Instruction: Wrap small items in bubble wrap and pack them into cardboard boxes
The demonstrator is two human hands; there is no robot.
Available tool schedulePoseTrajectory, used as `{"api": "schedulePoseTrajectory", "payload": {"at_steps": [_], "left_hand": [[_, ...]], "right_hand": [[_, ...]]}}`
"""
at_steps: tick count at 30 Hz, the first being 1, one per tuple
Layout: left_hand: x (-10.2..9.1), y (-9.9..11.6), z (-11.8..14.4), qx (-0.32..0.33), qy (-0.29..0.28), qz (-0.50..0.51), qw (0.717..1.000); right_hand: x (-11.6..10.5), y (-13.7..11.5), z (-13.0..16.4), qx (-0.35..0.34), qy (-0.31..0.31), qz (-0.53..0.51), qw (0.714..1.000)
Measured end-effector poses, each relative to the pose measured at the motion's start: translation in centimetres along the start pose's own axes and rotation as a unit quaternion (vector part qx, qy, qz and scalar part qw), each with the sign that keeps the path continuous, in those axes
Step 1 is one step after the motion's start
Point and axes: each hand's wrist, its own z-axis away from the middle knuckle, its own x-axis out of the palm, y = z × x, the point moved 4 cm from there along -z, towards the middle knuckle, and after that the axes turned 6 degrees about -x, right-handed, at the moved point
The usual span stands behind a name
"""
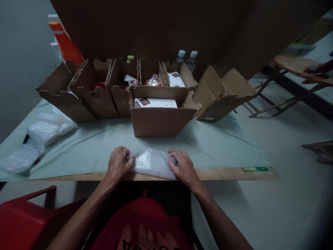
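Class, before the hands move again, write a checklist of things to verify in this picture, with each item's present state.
1. Left hand on the bubble-wrap bundle: ok, it grips the left end.
2. Right hand on the bundle: ok, it grips the right end.
3. Bundle rests fully on the table: not ok, it lies at the near edge.
4. Nearest box open: ok, flaps up.
5. Room left in that box: cannot tell, a white pack lies inside.
6. Spare bubble wrap at hand: ok, at the left.

Red printed shirt, bare forearms
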Motion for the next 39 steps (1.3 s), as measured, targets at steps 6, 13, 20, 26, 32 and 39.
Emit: {"api": "schedulePoseTrajectory", "payload": {"at_steps": [6, 13, 20, 26, 32, 39], "left_hand": [[-5.5, -2.9, -1.3, -0.002, -0.026, 0.146, 0.989], [-7.0, -4.6, -9.7, 0.048, 0.003, -0.039, 0.998], [-5.8, -5.4, -2.8, 0.140, 0.114, 0.009, 0.984], [-3.2, -3.6, 7.5, 0.247, 0.044, 0.045, 0.967], [-1.2, -3.7, 6.5, 0.217, 0.117, 0.082, 0.966], [-2.0, -4.7, 5.0, 0.071, 0.092, 0.222, 0.968]], "right_hand": [[0.5, -5.3, 1.1, 0.044, -0.007, -0.233, 0.972], [7.8, -9.7, -1.9, 0.005, -0.050, -0.242, 0.969], [8.2, -9.6, -3.4, -0.010, -0.090, -0.258, 0.962], [8.8, -9.1, -2.9, 0.125, -0.123, -0.391, 0.904], [8.9, -9.0, -2.0, 0.187, -0.140, -0.478, 0.847], [5.2, -8.1, -2.4, -0.001, -0.044, -0.264, 0.963]]}}
